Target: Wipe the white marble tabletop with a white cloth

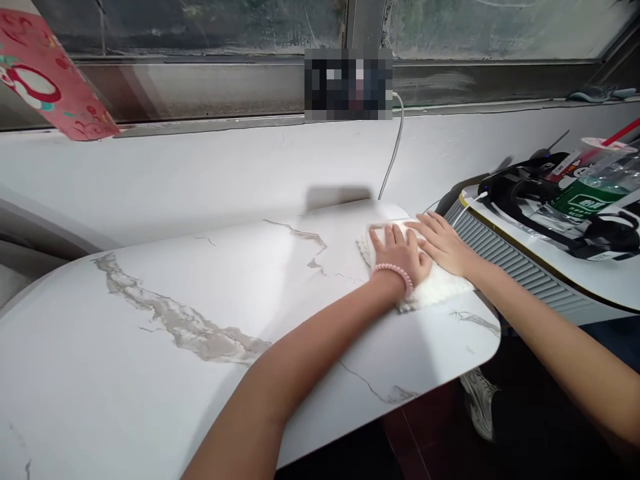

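The white cloth (pixel 430 283) lies near the desk's (pixel 150 347) far right corner, and you press it flat with both hands. Your left hand (pixel 400 257), a pink bead bracelet (pixel 395 272) at its wrist, rests on top with its grip released; your right hand (pixel 443 243) lies just beside it, fingers spread, clenching nothing. A white cable (pixel 393 157) hangs past the far edge.

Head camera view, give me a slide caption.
Both hands press a white cloth flat on a marble-patterned table.
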Tool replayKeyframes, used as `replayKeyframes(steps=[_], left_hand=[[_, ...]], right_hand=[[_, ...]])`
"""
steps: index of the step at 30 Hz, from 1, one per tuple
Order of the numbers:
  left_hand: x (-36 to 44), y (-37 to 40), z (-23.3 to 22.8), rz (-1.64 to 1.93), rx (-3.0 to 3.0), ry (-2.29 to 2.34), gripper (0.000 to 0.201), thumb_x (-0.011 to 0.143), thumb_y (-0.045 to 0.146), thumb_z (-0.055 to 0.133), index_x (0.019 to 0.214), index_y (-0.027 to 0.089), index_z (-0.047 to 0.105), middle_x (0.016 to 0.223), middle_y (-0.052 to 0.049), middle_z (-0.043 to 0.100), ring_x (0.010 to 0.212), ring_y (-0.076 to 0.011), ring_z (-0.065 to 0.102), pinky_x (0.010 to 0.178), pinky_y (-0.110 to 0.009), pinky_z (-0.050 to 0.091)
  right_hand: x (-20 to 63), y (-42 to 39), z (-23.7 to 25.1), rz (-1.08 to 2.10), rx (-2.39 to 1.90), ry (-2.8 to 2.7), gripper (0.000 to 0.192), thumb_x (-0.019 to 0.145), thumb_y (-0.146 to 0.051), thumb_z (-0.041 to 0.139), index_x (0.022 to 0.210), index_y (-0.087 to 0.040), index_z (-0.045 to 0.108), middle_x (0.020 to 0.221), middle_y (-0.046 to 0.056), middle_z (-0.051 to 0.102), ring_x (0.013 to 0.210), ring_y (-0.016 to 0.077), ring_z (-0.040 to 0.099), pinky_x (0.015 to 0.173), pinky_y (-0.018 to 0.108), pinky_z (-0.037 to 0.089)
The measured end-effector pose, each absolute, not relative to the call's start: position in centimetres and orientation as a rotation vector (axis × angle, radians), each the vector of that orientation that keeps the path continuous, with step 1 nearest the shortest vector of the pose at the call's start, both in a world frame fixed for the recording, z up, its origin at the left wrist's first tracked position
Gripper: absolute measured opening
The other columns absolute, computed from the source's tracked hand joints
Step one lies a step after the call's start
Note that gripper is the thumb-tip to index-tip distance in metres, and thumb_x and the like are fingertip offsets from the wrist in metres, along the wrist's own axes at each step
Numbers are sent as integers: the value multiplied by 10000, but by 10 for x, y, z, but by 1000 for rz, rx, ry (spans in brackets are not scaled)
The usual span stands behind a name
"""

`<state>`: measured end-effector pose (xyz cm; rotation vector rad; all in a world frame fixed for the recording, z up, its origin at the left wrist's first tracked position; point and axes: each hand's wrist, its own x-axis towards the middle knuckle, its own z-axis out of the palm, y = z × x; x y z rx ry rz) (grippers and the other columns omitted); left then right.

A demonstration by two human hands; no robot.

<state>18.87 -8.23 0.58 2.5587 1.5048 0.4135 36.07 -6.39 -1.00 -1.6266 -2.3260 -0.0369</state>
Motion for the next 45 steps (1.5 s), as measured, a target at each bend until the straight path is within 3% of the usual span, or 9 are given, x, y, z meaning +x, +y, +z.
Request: replayKeyframes(steps=[7,13,21,34,45], left_hand=[[177,1,6,426,2467,1642,546,932,368,294,1408,153,457,1527,-150,416,1443,-285,305,1190,-602,99],[167,36,6,448,2465,1675,518,939,370,269,1374,205,499,1462,-112,490,1395,-249,369,1201,-554,120],[167,50,1,470,2478,1719,516,945,383,289,1383,199,492,1454,-122,490,1375,-251,385,1192,-563,158],[162,-12,2,338,2479,1762,612,969,394,216,1508,140,353,1596,-139,313,1479,-271,254,1207,-558,105],[183,-134,5,351,2526,1654,615,974,393,217,1508,120,352,1589,-158,321,1483,-306,235,1203,-585,100]], right_hand=[[338,27,-12,-234,-1492,-2254,528,968,-504,279,1321,-219,549,1235,147,557,1244,349,432,1045,578,383],[327,62,-10,-211,-1575,-2230,503,953,-485,305,1272,-197,565,1198,166,576,1107,361,489,944,551,428],[325,78,-13,-184,-1575,-2248,486,937,-435,331,1260,-170,580,1182,175,594,1095,356,511,934,521,446],[323,20,-19,-157,-1491,-2228,486,925,-477,385,1323,-247,543,1250,134,603,1138,345,537,949,546,454],[346,-121,-5,-53,-1580,-2225,536,951,-551,324,1342,-238,514,1354,135,534,1260,340,463,1036,563,401]])
